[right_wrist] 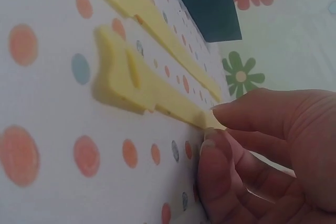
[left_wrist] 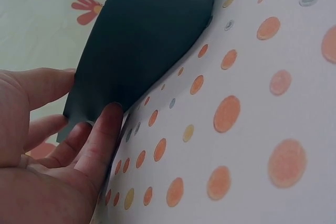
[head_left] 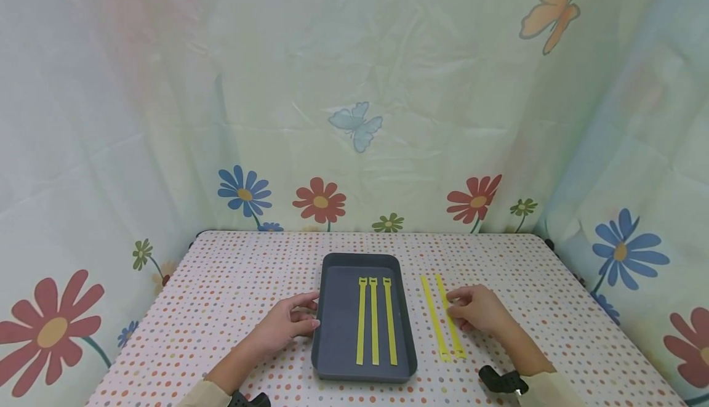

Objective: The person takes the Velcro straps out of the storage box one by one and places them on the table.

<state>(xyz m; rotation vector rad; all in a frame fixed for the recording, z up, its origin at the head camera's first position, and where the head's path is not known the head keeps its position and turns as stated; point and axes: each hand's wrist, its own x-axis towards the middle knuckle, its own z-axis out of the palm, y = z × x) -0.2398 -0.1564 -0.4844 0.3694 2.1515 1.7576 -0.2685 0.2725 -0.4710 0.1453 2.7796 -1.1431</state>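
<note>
A dark grey tray stands on the table, with three yellow cable straps lying lengthwise in it, slotted heads at the far end. My left hand is at the tray's left side, and its fingertips touch the outer wall in the left wrist view. Right of the tray, two more yellow straps lie side by side on the table, heads toward me. My right hand pinches the edge of the outer strap between thumb and fingers. In the right wrist view this strap still lies along the table; the inner strap is beside it.
A white cloth with coloured dots covers the table. Behind it hangs a curtain printed with flowers and butterflies, and more curtain closes off both sides. Each wrist wears a black band.
</note>
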